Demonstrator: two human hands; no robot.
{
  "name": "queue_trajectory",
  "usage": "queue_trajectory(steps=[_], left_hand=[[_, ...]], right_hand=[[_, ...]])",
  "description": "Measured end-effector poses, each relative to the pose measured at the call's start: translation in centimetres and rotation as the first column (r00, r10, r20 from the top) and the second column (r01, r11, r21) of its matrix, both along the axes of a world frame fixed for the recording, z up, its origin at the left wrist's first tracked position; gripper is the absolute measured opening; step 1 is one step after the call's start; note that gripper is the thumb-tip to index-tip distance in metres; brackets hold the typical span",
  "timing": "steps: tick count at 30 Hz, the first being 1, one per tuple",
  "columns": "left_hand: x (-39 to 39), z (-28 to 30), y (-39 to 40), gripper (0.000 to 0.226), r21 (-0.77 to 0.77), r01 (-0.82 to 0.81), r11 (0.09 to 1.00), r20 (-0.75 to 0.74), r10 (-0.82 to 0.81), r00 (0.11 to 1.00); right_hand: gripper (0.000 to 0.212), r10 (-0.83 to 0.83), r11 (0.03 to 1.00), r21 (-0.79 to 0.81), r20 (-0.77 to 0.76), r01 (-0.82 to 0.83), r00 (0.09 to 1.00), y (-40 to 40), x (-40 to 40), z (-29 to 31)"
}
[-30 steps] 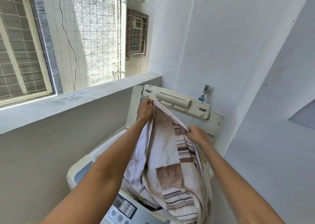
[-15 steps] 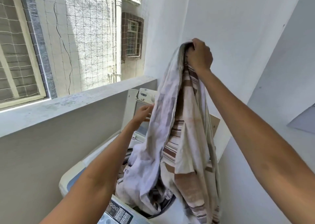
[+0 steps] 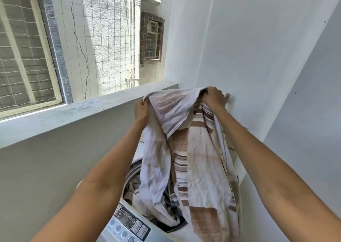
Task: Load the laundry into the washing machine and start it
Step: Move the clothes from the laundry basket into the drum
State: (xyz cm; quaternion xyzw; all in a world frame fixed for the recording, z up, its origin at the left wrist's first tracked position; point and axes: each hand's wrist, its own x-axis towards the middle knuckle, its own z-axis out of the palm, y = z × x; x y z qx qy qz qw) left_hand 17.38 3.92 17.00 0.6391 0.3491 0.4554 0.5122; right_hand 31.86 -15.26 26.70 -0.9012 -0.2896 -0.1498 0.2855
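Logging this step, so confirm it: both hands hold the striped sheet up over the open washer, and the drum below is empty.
Wrong on the drum. The head view shows the drum already holding laundry. Both hands, left and right, do hold the striped sheet over the open washer.

Home laundry balcony: washing machine (image 3: 129,221), netted opening (image 3: 110,39)

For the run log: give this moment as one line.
step: loading | left hand: grips striped sheet | right hand: grips sheet's top edge | sheet: hangs into washing machine drum | lid: open
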Motion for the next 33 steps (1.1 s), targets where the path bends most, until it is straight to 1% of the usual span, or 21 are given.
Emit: queue_trajectory(steps=[1, 3, 5, 7, 8, 9, 11, 12, 14, 15, 16, 17, 19, 22, 25, 27, 29, 30, 31, 32, 33], left_hand=[[-0.2, -0.3, -0.3, 0.036, 0.0, 0.041, 0.999, -0.034, -0.041, 0.999], [-0.2, -2.4, -0.4, 0.033, -0.018, 0.149, 0.989, -0.241, -0.149, 0.959], [-0.8, -4.9, -0.5, 0.032, -0.098, 0.274, 0.957, -0.501, -0.285, 0.817], [-1.5, -5.7, -1.6, 0.032, -0.16, 0.366, 0.917, -0.657, -0.376, 0.654], [-1.4, -5.7, -2.1, 0.028, -0.17, 0.4, 0.901, -0.655, -0.407, 0.637], [-1.2, -5.2, -2.7, 0.024, -0.159, 0.42, 0.893, -0.596, -0.426, 0.681], [-0.3, -3.1, -4.1, 0.037, -0.157, 0.443, 0.883, -0.366, -0.469, 0.804], [0.2, -1.9, -4.8, 0.042, -0.166, 0.508, 0.845, -0.26, -0.534, 0.804], [1.3, 0.5, -6.2, 0.045, -0.157, 0.665, 0.73, -0.238, -0.682, 0.692], [1.9, 1.1, -6.9, 0.048, -0.141, 0.704, 0.696, -0.319, -0.705, 0.633], [2.3, 1.2, -7.5, 0.049, -0.113, 0.712, 0.693, -0.417, -0.683, 0.599], [2.7, 0.8, -7.9, 0.047, -0.067, 0.694, 0.716, -0.49, -0.63, 0.603], [3.8, -0.9, -8.0, 0.04, 0.025, 0.67, 0.742, -0.516, -0.564, 0.644], [4.7, -3.6, -9.1, 0.031, 0.115, 0.592, 0.798, -0.578, -0.431, 0.693], [5.2, -4.2, -10.6, 0.031, 0.163, 0.409, 0.898, -0.468, -0.294, 0.833], [5.7, -3.7, -10.8, 0.029, 0.116, 0.295, 0.949, -0.362, -0.236, 0.902], [6.1, -2.9, -10.6, 0.028, 0.071, 0.21, 0.975, -0.261, -0.185, 0.948], [6.1, -2.3, -10.6, 0.028, 0.053, 0.18, 0.982, -0.215, -0.165, 0.963], [6.1, -1.7, -10.7, 0.028, 0.046, 0.158, 0.986, -0.176, -0.148, 0.973], [6.0, -1.3, -10.8, 0.028, 0.053, 0.147, 0.988, -0.164, -0.137, 0.977], [6.0, -1.1, -10.7, 0.029, 0.074, 0.141, 0.987, -0.175, -0.127, 0.976]], right_hand=[[0.032, 0.006, 1.0, -0.008, -0.012, -0.006, 1.0, 0.2, -0.1, -0.2], [0.03, 0.03, 0.999, -0.027, -0.018, -0.03, 0.999, 0.4, -0.4, -0.5], [0.026, 0.072, 0.997, -0.04, -0.023, -0.073, 0.997, 0.5, -0.4, -0.8], [0.026, 0.112, 0.991, -0.068, -0.059, -0.116, 0.992, 0.7, -0.4, -1.3], [0.028, 0.128, 0.986, -0.092, -0.088, -0.136, 0.988, 0.9, -0.6, -1.6], [0.03, 0.139, 0.98, -0.124, -0.124, -0.155, 0.982, 1.2, -0.8, -2.0], [0.032, 0.153, 0.964, -0.186, -0.204, -0.192, 0.967, 1.7, -1.5, -2.9], [0.029, 0.165, 0.957, -0.195, -0.248, -0.216, 0.955, 1.8, -2.0, -3.4], [0.01, 0.209, 0.953, -0.14, -0.344, -0.27, 0.915, 1.8, -2.4, -4.8], [0.002, 0.234, 0.953, -0.09, -0.393, -0.29, 0.889, 1.5, -2.5, -5.5], [0.008, 0.251, 0.955, -0.03, -0.448, -0.296, 0.858, 1.3, -2.3, -6.4], [0.012, 0.274, 0.955, 0.044, -0.508, -0.293, 0.816, 0.9, -1.9, -7.2], [0.018, 0.324, 0.946, 0.208, -0.617, -0.249, 0.717, -0.5, -1.4, -8.3], [0.031, 0.376, 0.921, 0.349, -0.674, -0.174, 0.636, -2.7, -0.1, -9.3], [0.043, 0.462, 0.878, 0.45, -0.706, -0.163, 0.537, -4.5, 0.9, -10.2], [0.051, 0.411, 0.911, 0.335, -0.695, -0.24, 0.59, -5.9, 1.2, -10.7], [0.054, 0.272, 0.932, -0.017, -0.631, -0.363, 0.727, -7.6, 1.4, -11.8], [0.045, 0.228, 0.906, -0.165, -0.584, -0.389, 0.779, -8.5, 1.4, -12.9], [0.021, 0.183, 0.898, -0.242, -0.553, -0.367, 0.813, -9.1, 1.5, -14.3], [0.009, 0.166, 0.91, -0.243, -0.527, -0.335, 0.834, -9.8, 1.3, -15.3], [0.033, 0.142, 0.944, -0.189, -0.511, -0.272, 0.848, -10.0, 1.7, -16.7]])
